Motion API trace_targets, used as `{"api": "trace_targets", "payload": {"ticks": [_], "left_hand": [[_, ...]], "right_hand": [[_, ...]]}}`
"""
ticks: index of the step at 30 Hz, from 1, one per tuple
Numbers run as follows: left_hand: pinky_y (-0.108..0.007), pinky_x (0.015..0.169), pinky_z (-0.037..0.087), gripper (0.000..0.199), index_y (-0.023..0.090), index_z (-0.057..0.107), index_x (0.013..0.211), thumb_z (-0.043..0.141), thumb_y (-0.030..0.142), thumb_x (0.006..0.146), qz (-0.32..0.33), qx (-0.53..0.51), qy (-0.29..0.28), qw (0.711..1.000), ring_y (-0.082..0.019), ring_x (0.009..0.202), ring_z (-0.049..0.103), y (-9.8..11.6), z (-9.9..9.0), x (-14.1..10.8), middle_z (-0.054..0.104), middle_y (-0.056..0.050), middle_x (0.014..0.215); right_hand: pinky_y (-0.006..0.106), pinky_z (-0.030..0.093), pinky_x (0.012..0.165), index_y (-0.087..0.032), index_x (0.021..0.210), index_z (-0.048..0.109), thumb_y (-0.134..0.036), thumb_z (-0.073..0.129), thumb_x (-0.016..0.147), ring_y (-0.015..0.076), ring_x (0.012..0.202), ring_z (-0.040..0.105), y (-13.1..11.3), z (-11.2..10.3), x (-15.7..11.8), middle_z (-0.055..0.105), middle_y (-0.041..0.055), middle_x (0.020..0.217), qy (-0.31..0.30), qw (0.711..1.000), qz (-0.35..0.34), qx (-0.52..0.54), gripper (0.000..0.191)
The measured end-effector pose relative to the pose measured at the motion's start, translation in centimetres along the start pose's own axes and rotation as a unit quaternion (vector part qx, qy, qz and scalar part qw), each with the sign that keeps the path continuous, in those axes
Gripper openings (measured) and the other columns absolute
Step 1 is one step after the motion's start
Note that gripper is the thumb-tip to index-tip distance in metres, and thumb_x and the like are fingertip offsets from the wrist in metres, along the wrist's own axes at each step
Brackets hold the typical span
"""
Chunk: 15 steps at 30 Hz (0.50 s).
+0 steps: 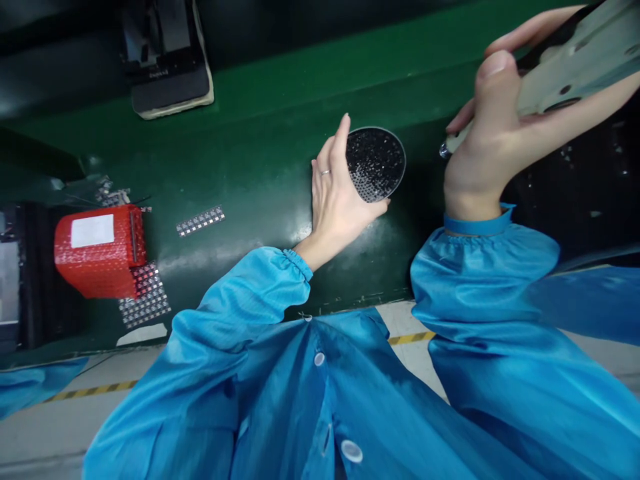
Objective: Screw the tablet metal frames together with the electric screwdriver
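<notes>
My left hand (340,183) curves around the near left side of a round dish (405,160), thumb below and fingers above, gripping its rim. Many small dark pieces (377,153) with shiny flecks lie in the dish, and a pattern of small holes shows at its lower left. At the upper right, my right hand (493,127) is closed around a pale casing with holes (580,80). Its far end runs out of view. A small shiny tip (444,150) pokes out below the fingers, to the right of the dish.
On the green bench (260,160) lies a strip of small square parts (201,221). Farther left, a red bubble-wrap pouch (93,250) with a white label rests partly on a sheet of similar parts (145,297). A dark device (173,87) stands at the back; black trays (580,180) sit right.
</notes>
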State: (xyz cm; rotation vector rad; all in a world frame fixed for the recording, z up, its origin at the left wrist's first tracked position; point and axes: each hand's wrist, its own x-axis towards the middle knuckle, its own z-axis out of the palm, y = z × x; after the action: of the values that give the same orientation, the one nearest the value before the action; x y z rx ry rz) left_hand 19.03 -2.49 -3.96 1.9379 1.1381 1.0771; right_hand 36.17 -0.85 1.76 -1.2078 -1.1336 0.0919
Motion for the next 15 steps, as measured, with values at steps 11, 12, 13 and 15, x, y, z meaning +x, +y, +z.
{"api": "trace_targets", "payload": {"ticks": [11, 12, 13, 15], "left_hand": [[-0.065, 0.151, 0.016, 0.146, 0.039, -0.019, 0.180, 0.096, 0.022, 0.092, -0.029, -0.014, -0.019, 0.999, -0.040, 0.181, 0.016, 0.94, -0.60, -0.11, 0.018, -0.018, 0.188], [-0.065, 0.151, 0.016, 0.145, 0.039, -0.019, 0.180, 0.095, 0.023, 0.093, -0.032, -0.019, -0.020, 0.999, -0.040, 0.181, 0.015, 0.97, -0.62, -0.11, 0.017, -0.017, 0.188], [-0.065, 0.151, 0.015, 0.144, 0.039, -0.019, 0.180, 0.095, 0.024, 0.093, -0.034, -0.023, -0.019, 0.999, -0.041, 0.182, 0.015, 0.99, -0.62, -0.12, 0.016, -0.017, 0.188], [-0.065, 0.151, 0.015, 0.144, 0.039, -0.020, 0.180, 0.094, 0.025, 0.095, -0.039, -0.026, -0.013, 0.999, -0.040, 0.182, 0.013, 0.98, -0.59, -0.15, 0.014, -0.016, 0.189]], "right_hand": [[0.008, 0.046, 0.059, -0.015, 0.133, 0.029, -0.049, 0.058, 0.107, -0.0016, 0.116, 0.060, 0.07, 0.03, -0.23, 0.028, 0.0129, 0.163, -0.015, 0.998, -0.063, -0.014, 0.051], [0.008, 0.046, 0.059, -0.015, 0.133, 0.029, -0.047, 0.060, 0.106, -0.0019, 0.115, 0.061, 0.16, 0.05, -0.20, 0.029, 0.0131, 0.162, -0.012, 0.998, -0.063, 0.003, 0.052], [0.009, 0.045, 0.058, -0.015, 0.133, 0.029, -0.047, 0.062, 0.105, -0.0021, 0.114, 0.061, 0.29, 0.05, -0.15, 0.030, 0.0133, 0.161, -0.006, 0.998, -0.063, 0.016, 0.053], [0.010, 0.045, 0.057, -0.014, 0.132, 0.029, -0.049, 0.064, 0.103, -0.0023, 0.112, 0.060, 0.55, -0.01, -0.07, 0.030, 0.0138, 0.161, -0.001, 0.997, -0.063, 0.034, 0.057]]}}
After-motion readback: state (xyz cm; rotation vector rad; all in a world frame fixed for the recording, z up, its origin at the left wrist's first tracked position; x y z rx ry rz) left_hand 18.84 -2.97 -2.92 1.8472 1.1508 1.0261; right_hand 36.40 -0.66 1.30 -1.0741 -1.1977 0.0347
